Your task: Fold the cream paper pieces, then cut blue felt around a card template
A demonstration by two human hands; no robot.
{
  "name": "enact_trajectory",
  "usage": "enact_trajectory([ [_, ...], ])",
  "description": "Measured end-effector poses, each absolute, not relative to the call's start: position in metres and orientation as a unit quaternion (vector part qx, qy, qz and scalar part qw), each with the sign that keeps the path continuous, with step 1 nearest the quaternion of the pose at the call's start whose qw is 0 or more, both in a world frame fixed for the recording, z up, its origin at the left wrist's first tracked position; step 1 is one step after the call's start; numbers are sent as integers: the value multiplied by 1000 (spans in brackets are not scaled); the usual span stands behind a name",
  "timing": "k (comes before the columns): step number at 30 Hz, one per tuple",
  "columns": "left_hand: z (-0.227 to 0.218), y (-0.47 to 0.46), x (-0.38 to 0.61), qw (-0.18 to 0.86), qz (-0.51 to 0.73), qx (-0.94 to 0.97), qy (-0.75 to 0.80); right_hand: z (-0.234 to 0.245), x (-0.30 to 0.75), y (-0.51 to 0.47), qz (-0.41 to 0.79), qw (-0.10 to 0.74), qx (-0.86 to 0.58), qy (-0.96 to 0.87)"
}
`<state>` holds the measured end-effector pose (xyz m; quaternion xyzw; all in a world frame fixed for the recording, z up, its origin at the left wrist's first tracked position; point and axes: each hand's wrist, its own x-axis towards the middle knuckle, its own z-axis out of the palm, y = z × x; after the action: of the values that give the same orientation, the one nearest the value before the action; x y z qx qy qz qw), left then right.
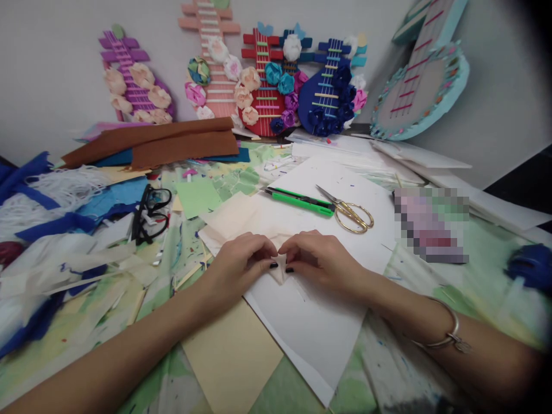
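Note:
My left hand (241, 261) and my right hand (321, 259) meet at the middle of the table, fingers curled and pinching a small folded piece of cream paper (280, 270). The piece rests on a large white sheet (319, 328). More cream paper (241, 221) lies just behind my hands. A silver bracelet (448, 336) sits on my right wrist.
Gold-handled scissors (351, 213) and green pens (302, 201) lie behind my hands. Black glasses (150, 213) sit to the left among blue and white scraps. A tan sheet (233, 356) lies in front. Paper-flower guitar crafts (267, 86) lean on the wall behind brown felt (164, 144).

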<state>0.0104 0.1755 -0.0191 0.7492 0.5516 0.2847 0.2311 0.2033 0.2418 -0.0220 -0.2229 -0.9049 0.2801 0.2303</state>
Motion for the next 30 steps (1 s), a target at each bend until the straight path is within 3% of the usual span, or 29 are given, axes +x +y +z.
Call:
enact_trajectory([
  [18, -22, 177, 7, 249, 305, 745, 539, -25, 202, 241, 274, 230, -237, -903],
  [30, -21, 178, 10, 205, 280, 768, 538, -25, 201, 240, 264, 227, -236, -907],
])
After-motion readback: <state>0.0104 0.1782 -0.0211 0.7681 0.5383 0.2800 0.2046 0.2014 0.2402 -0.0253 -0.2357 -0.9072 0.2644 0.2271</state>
